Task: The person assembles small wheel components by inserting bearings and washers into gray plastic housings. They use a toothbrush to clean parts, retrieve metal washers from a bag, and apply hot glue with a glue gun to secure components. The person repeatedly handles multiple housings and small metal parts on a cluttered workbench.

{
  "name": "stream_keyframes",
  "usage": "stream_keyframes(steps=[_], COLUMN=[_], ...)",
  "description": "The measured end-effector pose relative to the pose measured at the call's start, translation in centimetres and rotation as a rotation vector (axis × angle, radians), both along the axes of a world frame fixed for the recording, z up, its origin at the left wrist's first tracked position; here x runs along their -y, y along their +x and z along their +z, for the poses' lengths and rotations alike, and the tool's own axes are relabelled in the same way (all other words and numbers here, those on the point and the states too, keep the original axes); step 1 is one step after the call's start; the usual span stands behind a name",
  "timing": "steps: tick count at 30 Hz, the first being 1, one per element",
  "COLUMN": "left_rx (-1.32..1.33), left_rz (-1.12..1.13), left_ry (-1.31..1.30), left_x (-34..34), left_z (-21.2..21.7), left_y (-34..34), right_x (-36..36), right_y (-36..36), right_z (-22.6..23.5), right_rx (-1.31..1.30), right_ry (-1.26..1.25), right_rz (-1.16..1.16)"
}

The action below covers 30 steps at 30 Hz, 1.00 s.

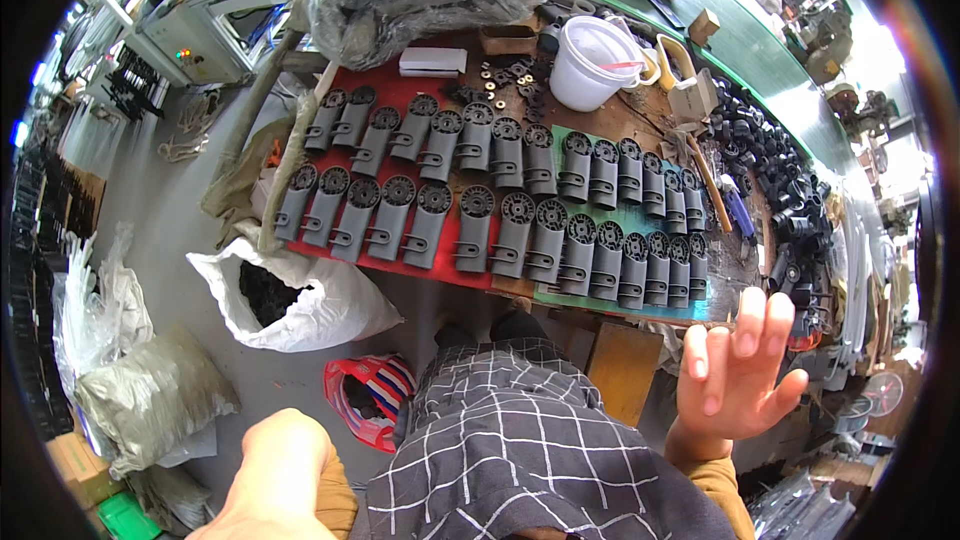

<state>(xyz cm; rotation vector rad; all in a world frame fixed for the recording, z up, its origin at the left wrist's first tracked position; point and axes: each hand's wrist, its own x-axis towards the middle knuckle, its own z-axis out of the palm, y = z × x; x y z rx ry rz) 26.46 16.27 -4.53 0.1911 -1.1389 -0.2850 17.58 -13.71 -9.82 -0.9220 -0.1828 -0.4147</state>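
My right hand (pixel 738 368) is raised off the table's front right corner, palm showing and fingers apart, with nothing in it. Low in the view, my left hand (pixel 287 465) shows only its back and wrist; its fingers are hidden, so I cannot tell what they do. Neither hand touches the dark grey plastic parts (pixel 432 230), which lie on the table in two long rows. Each has a flat body and a round ribbed black end turned away from me. They rest partly on red cloth (pixel 395 272) and partly on a green mat (pixel 683 314).
A white bucket (pixel 585 68), small black and brass-coloured pieces (pixel 505 80) and a white box (pixel 433 62) stand farther back. Many black fittings (pixel 790 180) heap up at right, beside a hammer-like wooden handle (pixel 708 183). An open white sack (pixel 340 310) and striped bag (pixel 375 430) sit on the floor.
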Motion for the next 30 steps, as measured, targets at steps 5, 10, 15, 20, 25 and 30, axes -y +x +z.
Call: stream_keyframes(steps=[5,10,15,20,25,30], left_rx=[0.557,0.325,-0.258,0.956,1.09,1.035], left_rz=[-0.69,-0.144,0.447,0.965,0.903,0.851], left_ry=[0.066,0.823,1.82,2.052,1.936,1.863], left_x=[2.3,4.6,9.3,11.9,10.8,9.4], left_z=[-3.8,-11.0,-19.9,-29.7,-33.4,-34.4], left_y=[5.6,8.6,9.3,9.0,10.1,11.1], right_x=[1.7,5.2,7.0,1.2,-1.6,-3.2], right_y=[0.6,3.3,9.9,13.1,13.7,14.1], right_z=[-3.6,-9.8,-17.3,-25.5,-29.0,-28.5], right_rx=[-0.092,-0.249,-0.293,-0.301,-0.295,-0.405], right_ry=[-0.091,-0.35,-1.355,-1.55,-1.773,-1.76], right_rz=[-0.065,0.086,0.167,0.076,-0.061,-0.005])
